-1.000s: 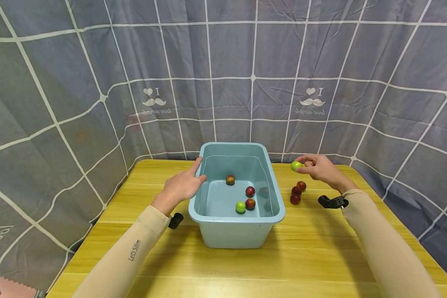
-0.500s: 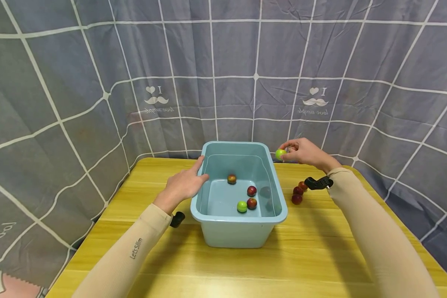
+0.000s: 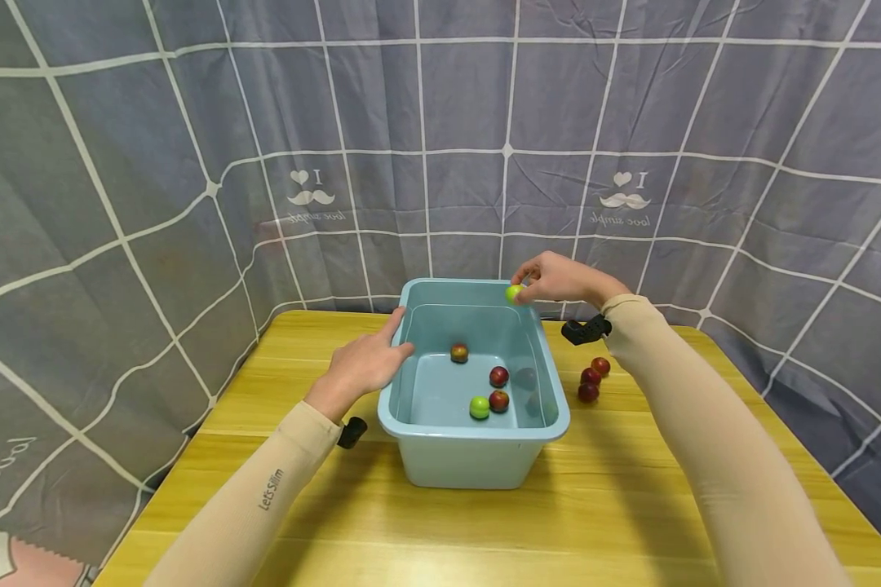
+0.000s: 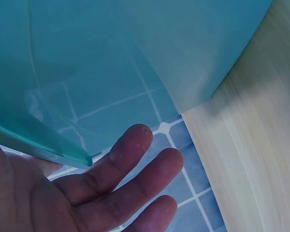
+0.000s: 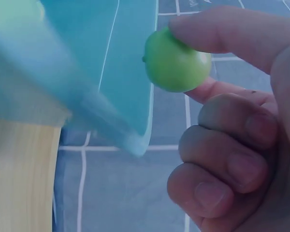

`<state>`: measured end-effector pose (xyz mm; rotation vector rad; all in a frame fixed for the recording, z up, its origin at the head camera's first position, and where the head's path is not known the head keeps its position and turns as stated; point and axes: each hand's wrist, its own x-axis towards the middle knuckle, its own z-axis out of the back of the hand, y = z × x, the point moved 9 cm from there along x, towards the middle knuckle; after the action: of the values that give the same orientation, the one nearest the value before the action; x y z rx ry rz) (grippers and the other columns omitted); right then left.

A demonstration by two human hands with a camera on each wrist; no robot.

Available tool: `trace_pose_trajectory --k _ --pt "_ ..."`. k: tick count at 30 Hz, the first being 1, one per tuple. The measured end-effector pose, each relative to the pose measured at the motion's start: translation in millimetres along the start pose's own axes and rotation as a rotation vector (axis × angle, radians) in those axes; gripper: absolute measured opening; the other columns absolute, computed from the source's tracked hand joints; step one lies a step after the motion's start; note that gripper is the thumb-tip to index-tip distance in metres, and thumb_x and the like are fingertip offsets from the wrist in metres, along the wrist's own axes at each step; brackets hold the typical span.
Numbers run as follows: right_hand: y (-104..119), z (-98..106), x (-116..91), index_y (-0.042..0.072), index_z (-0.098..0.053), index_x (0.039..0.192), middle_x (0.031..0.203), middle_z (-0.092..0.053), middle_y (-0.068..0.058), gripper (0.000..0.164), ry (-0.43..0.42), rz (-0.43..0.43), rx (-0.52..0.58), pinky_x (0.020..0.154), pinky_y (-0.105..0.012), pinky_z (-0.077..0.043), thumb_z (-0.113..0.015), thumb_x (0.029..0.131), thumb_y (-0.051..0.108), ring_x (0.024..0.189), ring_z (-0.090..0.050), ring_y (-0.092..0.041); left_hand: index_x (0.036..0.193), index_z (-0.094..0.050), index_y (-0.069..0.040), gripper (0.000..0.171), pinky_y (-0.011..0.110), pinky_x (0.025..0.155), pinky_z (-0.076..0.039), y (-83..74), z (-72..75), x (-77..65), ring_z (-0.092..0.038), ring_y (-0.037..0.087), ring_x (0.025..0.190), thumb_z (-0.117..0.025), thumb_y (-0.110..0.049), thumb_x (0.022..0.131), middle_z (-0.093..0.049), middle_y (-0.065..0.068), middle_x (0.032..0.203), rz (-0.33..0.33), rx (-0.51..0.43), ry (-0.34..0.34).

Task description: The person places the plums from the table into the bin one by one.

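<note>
You are pinching a green fruit (image 5: 176, 63) between thumb and forefinger of your right hand (image 3: 564, 280), the other three fingers curling inward around nothing; the fruit is hovering at the far right corner of the blue tub (image 3: 477, 433), whether inside or outside the rim you are not showing clearly; your left hand (image 3: 363, 364) is resting on the tub's left rim, fingers loosely extended rather than gripping; on the tub's floor, a second green fruit (image 3: 480, 408) is lying just beside one of three reddish fruits (image 3: 498, 376); right of the tub, three dark red fruits (image 3: 591, 377) are clustering on the table (image 3: 455, 538); by the look of it, you are risking a miss outside the tub if that two-finger pinch is slipping on smooth, round skin or loosening too early; a knuckle bumping the corner could be shifting the tub, your left hand holding it so lightly
</note>
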<state>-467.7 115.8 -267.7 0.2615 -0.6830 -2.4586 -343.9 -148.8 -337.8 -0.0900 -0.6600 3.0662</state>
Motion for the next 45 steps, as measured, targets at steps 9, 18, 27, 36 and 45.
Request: trace_pose_trajectory --k 9,18,27,36,45 --pt "23.4 -15.1 19.0 0.009 -0.071 0.12 0.098 -0.065 -0.009 0.035 0.097 0.011 -0.037 0.068 -0.034 -0.041 -0.074 0.087 0.021 0.075 -0.046 -0.018 0.162 -0.002 -0.04 0.074 0.039 0.062 -0.044 -0.6 -0.9 0.6 -0.063 0.029 0.093 -0.035 -0.056 0.098 -0.068 0.012 0.116 0.001 -0.002 0.008" --pt "29.2 -35.8 35.6 0.008 -0.07 0.121 0.114 -0.066 -0.01 0.034 0.191 -0.004 -0.132 0.068 -0.031 -0.044 -0.072 0.088 0.017 0.077 -0.05 -0.017 0.162 -0.003 -0.039 0.073 0.04 0.061 -0.044 0.1 -0.6 1.2 -0.062 0.028 0.086 -0.035 -0.056 0.099 -0.068 0.01 0.104 0.001 -0.001 -0.001" --pt "28.0 -45.3 44.4 0.004 -0.069 0.123 0.107 -0.063 -0.01 0.036 0.233 -0.017 -0.196 0.062 -0.029 -0.039 -0.072 0.089 0.014 0.062 -0.04 -0.012 0.163 -0.004 -0.039 0.073 0.04 0.06 -0.044 0.3 0.5 0.6 -0.062 0.027 0.088 -0.035 -0.055 0.098 -0.068 0.012 0.118 0.0 0.002 -0.006" --pt "27.7 -37.7 38.9 0.006 -0.068 0.128 0.124 -0.065 -0.014 0.04 0.189 -0.012 -0.21 0.086 -0.04 -0.05 -0.073 0.09 0.018 0.096 -0.059 -0.023 0.162 -0.003 -0.039 0.074 0.04 0.061 -0.044 -1.2 -0.5 0.7 -0.062 0.027 0.086 -0.036 -0.055 0.098 -0.068 0.011 0.113 0.003 0.005 0.001" --pt "16.7 -21.8 10.8 0.005 -0.069 0.125 0.073 -0.052 -0.005 0.035 0.088 0.059 -0.162 0.064 -0.033 -0.038 -0.071 0.092 0.019 0.067 -0.044 -0.018 0.162 -0.003 -0.04 0.073 0.039 0.059 -0.045 -1.0 -0.6 -0.8 -0.062 0.027 0.081 -0.035 -0.056 0.099 -0.067 0.009 0.1 0.011 0.0 0.011"
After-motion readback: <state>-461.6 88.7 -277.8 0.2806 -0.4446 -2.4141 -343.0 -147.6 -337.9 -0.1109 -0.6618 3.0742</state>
